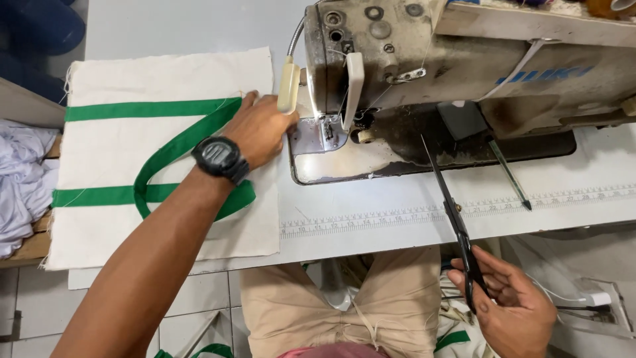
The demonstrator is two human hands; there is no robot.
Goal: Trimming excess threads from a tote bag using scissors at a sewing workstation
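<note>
My left hand [257, 127], with a black watch on the wrist, lies flat on a cream canvas bag piece [119, 79] with green straps [149, 109], close to the needle area of a worn industrial sewing machine [430, 59]. My right hand [510, 305] holds black scissors [454, 212] by the handles at the table's front edge, with the closed blades pointing up toward the machine.
A white table [397, 212] carries a printed ruler strip along its front. A dark screwdriver-like tool [509, 176] lies right of the machine base. White cloth [20, 179] is piled at the left. A flexible lamp [289, 83] hangs beside the machine head.
</note>
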